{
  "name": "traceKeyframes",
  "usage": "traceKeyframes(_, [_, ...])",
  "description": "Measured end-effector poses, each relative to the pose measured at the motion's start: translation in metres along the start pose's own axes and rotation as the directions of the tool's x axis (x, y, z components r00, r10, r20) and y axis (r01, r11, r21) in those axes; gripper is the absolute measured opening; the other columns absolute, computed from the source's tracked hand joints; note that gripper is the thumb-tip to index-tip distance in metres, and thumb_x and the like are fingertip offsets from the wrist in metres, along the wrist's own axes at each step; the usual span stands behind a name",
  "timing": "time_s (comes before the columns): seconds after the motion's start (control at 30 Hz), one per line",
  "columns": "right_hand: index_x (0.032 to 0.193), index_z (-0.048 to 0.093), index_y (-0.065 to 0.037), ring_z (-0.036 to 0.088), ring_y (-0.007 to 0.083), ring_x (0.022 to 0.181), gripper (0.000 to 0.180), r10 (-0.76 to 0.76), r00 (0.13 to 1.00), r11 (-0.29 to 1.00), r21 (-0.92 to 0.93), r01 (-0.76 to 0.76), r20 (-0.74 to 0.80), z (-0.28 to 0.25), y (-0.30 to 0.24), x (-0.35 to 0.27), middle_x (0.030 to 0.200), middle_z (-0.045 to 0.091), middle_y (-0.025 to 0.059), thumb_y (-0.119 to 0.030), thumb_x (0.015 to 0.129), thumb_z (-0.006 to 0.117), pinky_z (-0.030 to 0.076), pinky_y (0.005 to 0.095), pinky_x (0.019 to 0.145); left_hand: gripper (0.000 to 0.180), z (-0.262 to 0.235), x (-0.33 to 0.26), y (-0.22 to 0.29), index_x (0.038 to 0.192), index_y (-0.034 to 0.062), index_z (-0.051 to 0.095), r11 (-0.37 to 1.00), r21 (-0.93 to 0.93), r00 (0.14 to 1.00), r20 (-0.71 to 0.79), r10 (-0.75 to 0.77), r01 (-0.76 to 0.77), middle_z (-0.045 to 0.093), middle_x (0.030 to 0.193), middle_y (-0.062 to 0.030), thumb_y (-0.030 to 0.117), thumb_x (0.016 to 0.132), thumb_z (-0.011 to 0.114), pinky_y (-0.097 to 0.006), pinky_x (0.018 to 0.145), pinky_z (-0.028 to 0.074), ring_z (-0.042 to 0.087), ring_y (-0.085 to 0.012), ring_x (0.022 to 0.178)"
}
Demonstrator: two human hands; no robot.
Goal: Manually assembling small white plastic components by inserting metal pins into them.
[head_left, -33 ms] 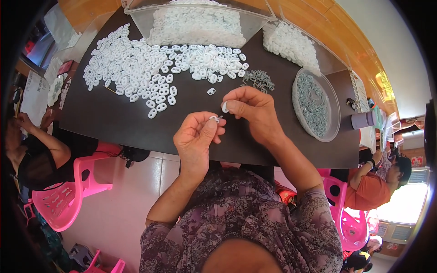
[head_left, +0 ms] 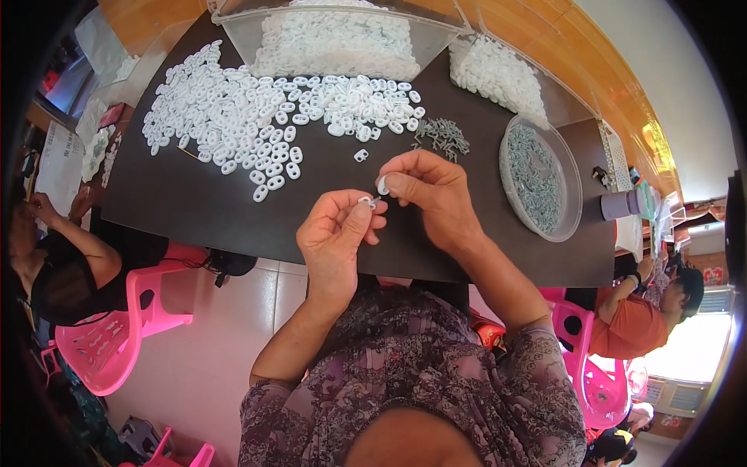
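My left hand (head_left: 334, 237) pinches a small white plastic piece (head_left: 366, 201) between thumb and fingers, with a grey screw (head_left: 377, 199) sticking out of it toward the right. Just beside it, my right hand (head_left: 430, 191) holds another white oval piece (head_left: 382, 185) at its fingertips. The two pieces are close, but I cannot tell whether they touch. Beyond the hands lies one loose white two-holed piece (head_left: 361, 156). A small heap of grey screws (head_left: 443, 138) sits past my right hand. A broad pile of white two-holed ovals (head_left: 226, 117) spreads over the dark table (head_left: 210, 210).
A clear bin (head_left: 334, 47) of white pieces stands at the back, with a clear bag (head_left: 498, 78) of more to its right. Farther right are a round clear tub (head_left: 572, 210) of screws and a grey-purple cup (head_left: 620, 205). Other people sit on both sides near pink chairs (head_left: 144, 327).
My right hand with its white piece has shifted very slightly left, nearer to my left hand. The left hand stays in place.
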State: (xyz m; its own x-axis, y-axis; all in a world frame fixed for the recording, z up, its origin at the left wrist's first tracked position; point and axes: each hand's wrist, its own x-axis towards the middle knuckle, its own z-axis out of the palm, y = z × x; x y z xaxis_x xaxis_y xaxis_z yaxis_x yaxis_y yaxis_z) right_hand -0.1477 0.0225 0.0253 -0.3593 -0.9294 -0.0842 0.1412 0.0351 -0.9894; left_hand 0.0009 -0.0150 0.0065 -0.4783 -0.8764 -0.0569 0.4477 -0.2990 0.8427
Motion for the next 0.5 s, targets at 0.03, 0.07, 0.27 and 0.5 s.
traceKeyframes(0.03, [0.094, 0.064, -0.002, 0.054, 0.0046, 0.069, 0.013, 0.002, 1.0, 1.0, 0.003, -0.002, -0.001, 0.004, 0.003, -0.003, 0.082, 0.064, 0.0012, -0.008, 0.083, 0.065, 0.042, 0.0194, 0.061, 0.013, 0.001, 0.0, 0.001, 0.096, -0.0037, 0.057, 1.0, -0.008, 1.0, 0.0, -0.002, 0.002, 0.065, 0.087, -0.0109, 0.008, 0.092, 0.054, -0.021, 0.059, 0.046, 0.059, -0.0103, 0.069])
traceKeyframes(0.07, [0.095, 0.064, -0.001, 0.054, 0.0047, 0.069, 0.014, 0.009, 0.999, 0.999, 0.036, -0.008, -0.033, 0.008, 0.005, -0.006, 0.082, 0.064, 0.0014, -0.007, 0.083, 0.065, 0.042, 0.0191, 0.061, 0.013, 0.002, 0.001, 0.002, 0.096, -0.0042, 0.056, 1.0, -0.015, 1.0, 0.001, -0.004, 0.004, 0.065, 0.088, -0.0117, 0.008, 0.092, 0.054, -0.021, 0.059, 0.046, 0.06, -0.0111, 0.07])
traceKeyframes(0.27, [0.098, 0.063, 0.0, 0.054, 0.0049, 0.07, 0.016, 0.01, 0.998, 0.996, 0.084, -0.004, -0.067, 0.009, 0.006, -0.015, 0.083, 0.065, 0.0023, -0.005, 0.083, 0.064, 0.042, 0.0187, 0.06, 0.013, 0.0, 0.002, 0.003, 0.096, -0.0045, 0.056, 0.997, -0.075, 0.999, -0.034, -0.02, 0.018, 0.065, 0.087, -0.0141, 0.007, 0.091, 0.055, -0.023, 0.058, 0.048, 0.062, -0.0141, 0.069])
traceKeyframes(0.5, [0.099, 0.064, 0.0, 0.055, 0.0039, 0.071, 0.017, -0.123, 0.99, 0.992, -0.024, 0.121, -0.066, 0.009, 0.007, -0.021, 0.084, 0.066, 0.0018, -0.004, 0.083, 0.065, 0.042, 0.0182, 0.061, 0.013, -0.001, 0.002, 0.003, 0.095, -0.0048, 0.056, 0.995, -0.095, 0.999, -0.03, -0.026, 0.023, 0.066, 0.085, -0.0147, 0.007, 0.091, 0.055, -0.023, 0.056, 0.048, 0.062, -0.015, 0.067])
